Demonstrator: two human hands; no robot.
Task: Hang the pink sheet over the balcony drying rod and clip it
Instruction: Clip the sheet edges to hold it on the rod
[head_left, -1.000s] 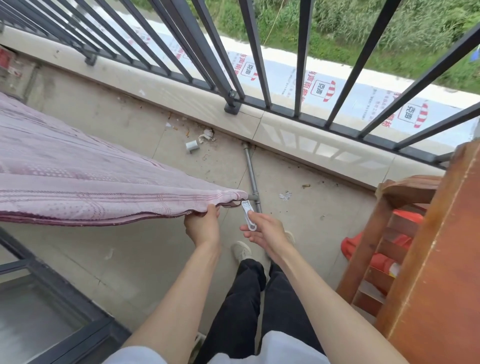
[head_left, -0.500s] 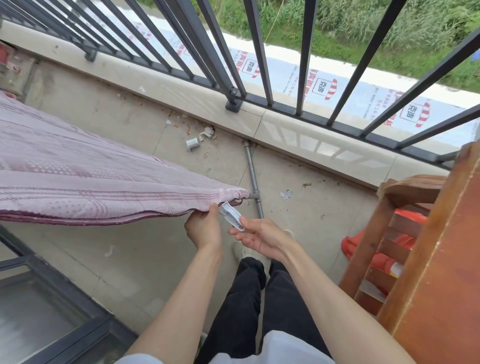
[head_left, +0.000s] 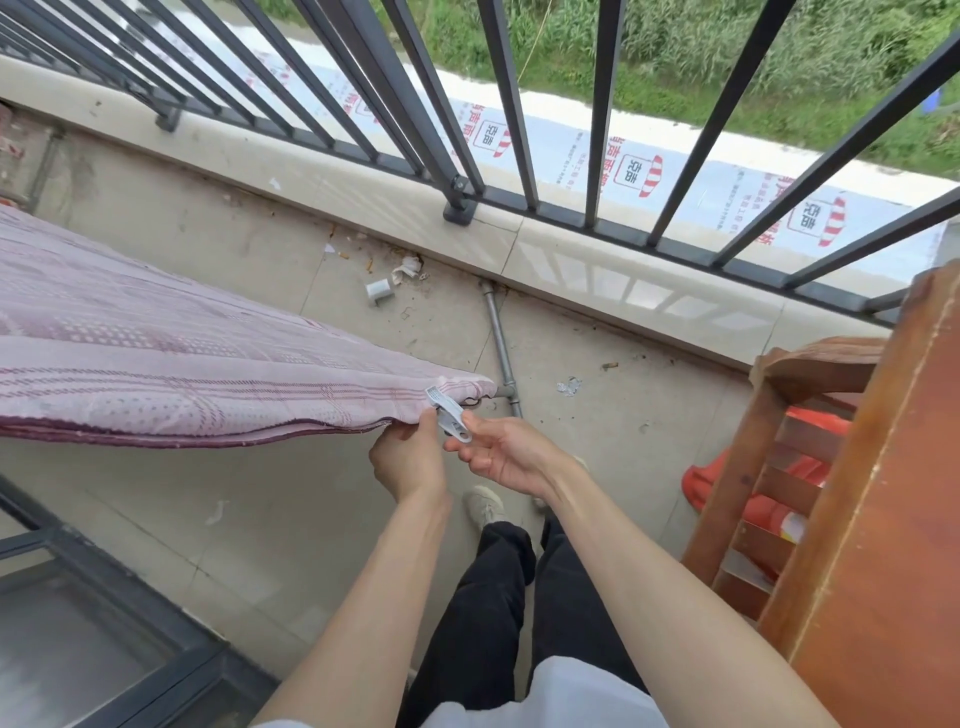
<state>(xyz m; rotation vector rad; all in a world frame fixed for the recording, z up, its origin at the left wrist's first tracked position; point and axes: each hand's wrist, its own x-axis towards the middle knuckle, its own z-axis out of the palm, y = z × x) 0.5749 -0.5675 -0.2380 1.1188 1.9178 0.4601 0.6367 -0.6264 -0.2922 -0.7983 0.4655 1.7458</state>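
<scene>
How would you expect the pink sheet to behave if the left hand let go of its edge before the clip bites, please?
The pink sheet is probably floppy: it sags between the rod and the left hand. Released, its corner would likely droop or slide, since only the white clip, held by the right hand, sits at that end. It looks thick and quilted, so perhaps rather heavy.

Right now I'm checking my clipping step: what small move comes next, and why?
Probably let the right hand ease off the clip: its head already sits over the pink sheet edge near the rod end, while the left hand pinches the hem.
</scene>
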